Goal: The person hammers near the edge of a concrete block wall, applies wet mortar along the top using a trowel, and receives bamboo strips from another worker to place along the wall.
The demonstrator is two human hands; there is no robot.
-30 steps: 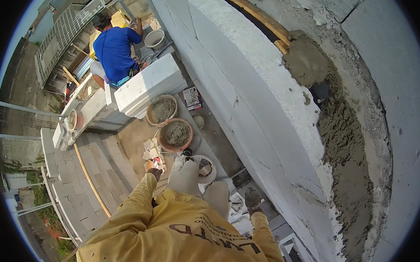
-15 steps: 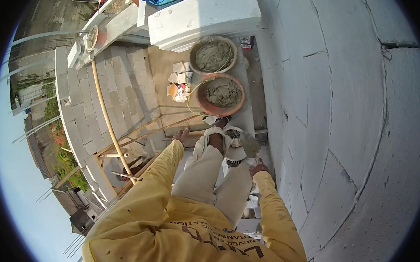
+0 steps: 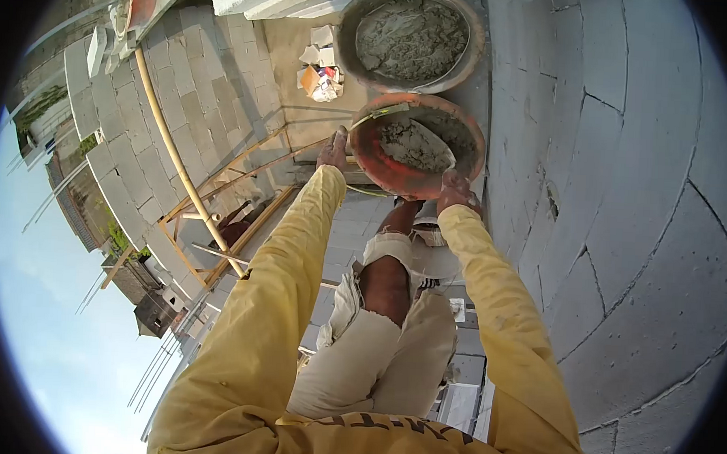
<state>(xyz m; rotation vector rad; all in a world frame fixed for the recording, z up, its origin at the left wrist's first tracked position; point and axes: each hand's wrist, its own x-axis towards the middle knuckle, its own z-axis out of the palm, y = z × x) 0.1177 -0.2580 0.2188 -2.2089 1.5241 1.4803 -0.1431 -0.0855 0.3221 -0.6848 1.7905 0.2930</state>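
Note:
A reddish bucket (image 3: 374, 167) with grey mortar (image 3: 411, 148) inside stands in front of me, its yellowish handle lying across the rim. My left hand (image 3: 333, 150) is beside the bucket's left rim, fingers stretched out; any contact with the handle is unclear. At the near right rim, my right hand (image 3: 457, 190) is closed round a trowel, whose handle is mostly hidden. The trowel blade (image 3: 432, 144) reaches into the bucket, against the mortar. Just beyond stands a second, greyish bucket (image 3: 349, 44), also holding mortar (image 3: 411, 38).
A grey block wall (image 3: 576, 196) rises along the right. Broken pieces and scraps (image 3: 322, 67) lie beyond my left hand. At left are a bamboo pole (image 3: 168, 141), a wooden frame (image 3: 256, 170), block paving (image 3: 154, 104) and another bucket (image 3: 139, 9). A white container (image 3: 435, 263) stands by my feet.
The view has turned down and closer to the buckets. Both hands have reached forward to the reddish bucket, and the trowel has moved from beside my legs into it. The person in blue has left view.

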